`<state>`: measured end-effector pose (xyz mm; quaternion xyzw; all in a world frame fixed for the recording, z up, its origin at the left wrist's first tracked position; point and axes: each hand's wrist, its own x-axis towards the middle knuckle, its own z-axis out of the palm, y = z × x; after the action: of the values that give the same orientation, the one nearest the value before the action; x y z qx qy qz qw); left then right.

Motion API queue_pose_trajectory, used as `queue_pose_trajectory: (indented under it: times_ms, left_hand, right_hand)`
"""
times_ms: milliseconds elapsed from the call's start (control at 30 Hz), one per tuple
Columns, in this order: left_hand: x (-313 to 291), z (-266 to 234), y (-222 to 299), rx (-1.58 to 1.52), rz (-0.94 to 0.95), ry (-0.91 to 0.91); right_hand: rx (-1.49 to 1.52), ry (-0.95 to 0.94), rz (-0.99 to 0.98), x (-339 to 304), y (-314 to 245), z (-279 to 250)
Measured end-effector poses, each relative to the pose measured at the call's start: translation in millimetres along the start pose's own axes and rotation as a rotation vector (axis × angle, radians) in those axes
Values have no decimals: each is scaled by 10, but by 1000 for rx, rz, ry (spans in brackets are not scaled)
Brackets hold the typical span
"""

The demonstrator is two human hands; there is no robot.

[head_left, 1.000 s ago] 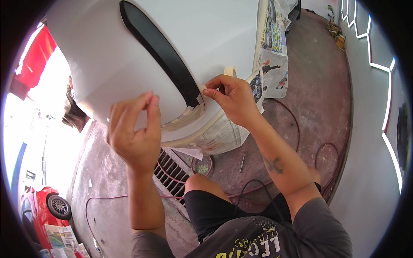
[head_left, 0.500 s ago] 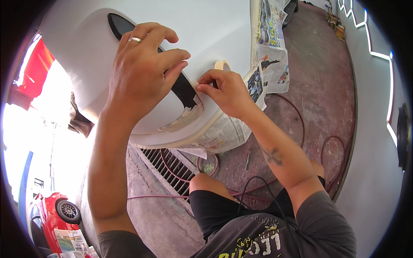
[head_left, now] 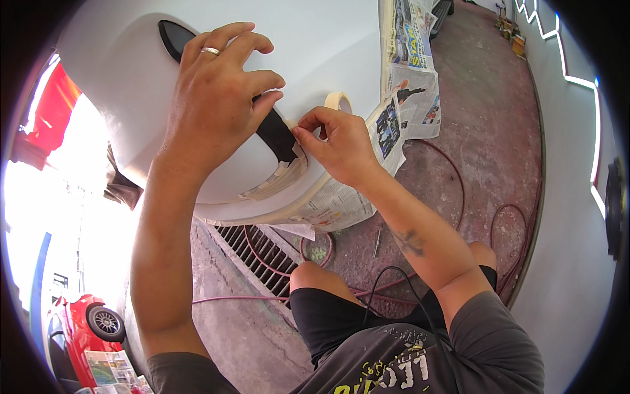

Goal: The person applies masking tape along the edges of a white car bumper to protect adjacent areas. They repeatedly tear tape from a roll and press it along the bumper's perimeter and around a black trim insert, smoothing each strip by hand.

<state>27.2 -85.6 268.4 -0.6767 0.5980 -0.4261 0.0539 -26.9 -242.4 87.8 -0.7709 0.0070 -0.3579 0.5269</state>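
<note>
Since the frame a second ago, the left hand (head_left: pixel 213 98) has risen from the 8 o'clock side of the black strip (head_left: pixel 274 136) to a place over its middle; the right hand keeps its pinch beside the strip.

At 8 o'clock a red car (head_left: pixel 75 328) shows part of its side and a wheel. At 10 to 11 o'clock the left hand is spread, its fingers bent, the thumb tip just under the forefinger; whether it touches anything cannot be told.

Beneath it, the strip lies on the white body panel (head_left: pixel 328 46), its long axis running from 11 to 5 o'clock, the tapered end pointing to 11. From its blunt lower end a taped paper band (head_left: pixel 275 182) curves toward 8 o'clock.

At 1 o'clock the right hand (head_left: pixel 338 148) pinches pale tape (head_left: pixel 293 123) between thumb and forefinger, by the strip's 3 o'clock edge. A tape roll (head_left: pixel 332 100) stands at the hand's 12 o'clock. Newspaper (head_left: pixel 417 98) hangs at 1 to 2 o'clock.
</note>
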Motion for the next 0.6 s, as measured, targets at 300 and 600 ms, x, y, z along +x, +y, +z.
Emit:
queue_pose_trajectory:
  times_ms: [300,600]
  left_hand:
    - [-20,11,38,-40,28,-6]
    - [-67,-4,110,-53,59,-171]
  right_hand:
    - [-109,83,-44,-46,-25,51]
    - [-149,179,-174,-70,-15,132]
